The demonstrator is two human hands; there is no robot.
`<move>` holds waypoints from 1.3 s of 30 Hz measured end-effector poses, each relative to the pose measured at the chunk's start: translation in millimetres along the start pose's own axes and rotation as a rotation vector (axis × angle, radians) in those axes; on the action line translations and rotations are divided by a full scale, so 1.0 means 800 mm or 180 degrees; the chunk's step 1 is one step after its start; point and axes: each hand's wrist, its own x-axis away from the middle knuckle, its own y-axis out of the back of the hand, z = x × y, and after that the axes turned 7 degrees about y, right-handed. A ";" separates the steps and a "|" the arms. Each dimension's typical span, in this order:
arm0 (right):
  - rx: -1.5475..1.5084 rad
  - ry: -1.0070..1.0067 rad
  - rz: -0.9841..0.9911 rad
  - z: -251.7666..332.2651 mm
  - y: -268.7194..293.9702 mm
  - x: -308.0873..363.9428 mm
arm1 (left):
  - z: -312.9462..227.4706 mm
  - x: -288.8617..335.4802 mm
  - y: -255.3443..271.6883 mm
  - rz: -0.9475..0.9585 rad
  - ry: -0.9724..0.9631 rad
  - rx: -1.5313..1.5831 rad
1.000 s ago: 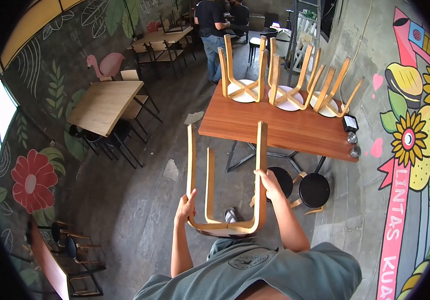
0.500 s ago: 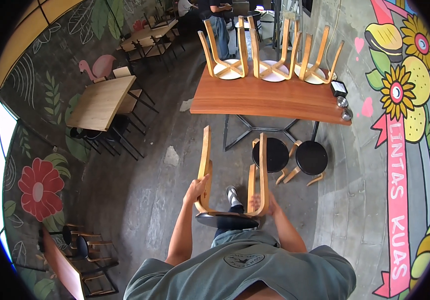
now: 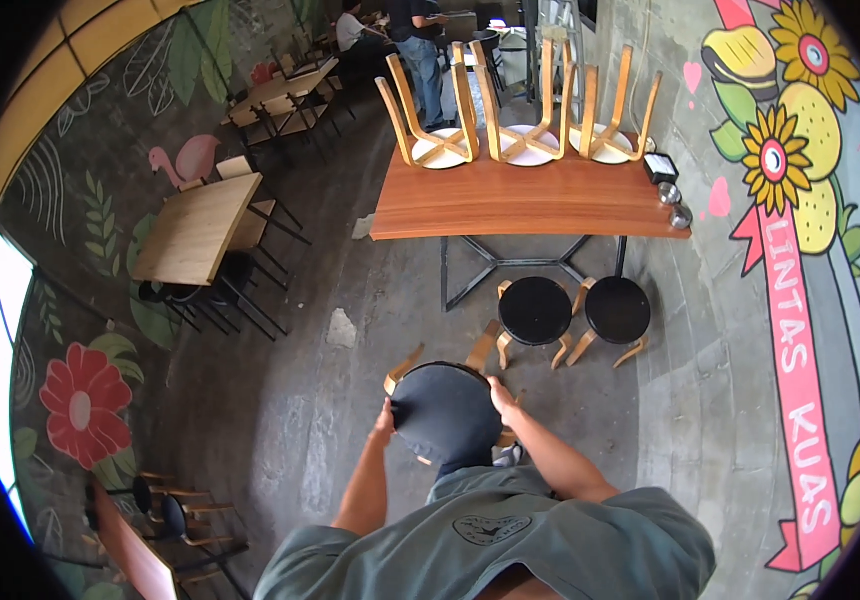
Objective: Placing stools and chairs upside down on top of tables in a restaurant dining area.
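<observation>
Between my hands is a stool (image 3: 447, 412) with a round black seat and pale bent-wood legs. Its seat faces up and tilts toward me, and its legs point down and away. My left hand (image 3: 384, 420) grips the seat's left rim, fingers partly hidden behind it. On the right rim, my right hand (image 3: 503, 398) is closed round the edge. Beyond it, two more black-topped stools, the nearer-left stool (image 3: 535, 311) and the right stool (image 3: 617, 309), stand upright by the front of the reddish wooden table (image 3: 530, 205).
Upside-down stools (image 3: 523, 147) with white undersides rest on the table, beside a black holder (image 3: 660, 168) and small metal pots (image 3: 680, 215). A pale wooden table (image 3: 200, 228) with chairs stands left. Another tabletop (image 3: 135, 545) is at lower left. Two people are at the back.
The stool has turned from legs up to seat up between my hands. Both hands have shifted from its legs to the seat's rim.
</observation>
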 end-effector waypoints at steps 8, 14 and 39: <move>0.0051 -0.0376 -0.0096 0.028 -0.048 -0.036 | 0.044 -0.056 0.048 -0.0596 -0.0791 0.1226; -0.0184 -0.0135 -0.0276 0.064 -0.028 -0.103 | -0.043 -0.069 0.026 -0.0721 -0.0945 0.0852; 0.0784 0.0176 -0.1818 0.056 0.050 -0.601 | -0.320 -0.615 -0.064 -0.0160 -0.1666 -0.1067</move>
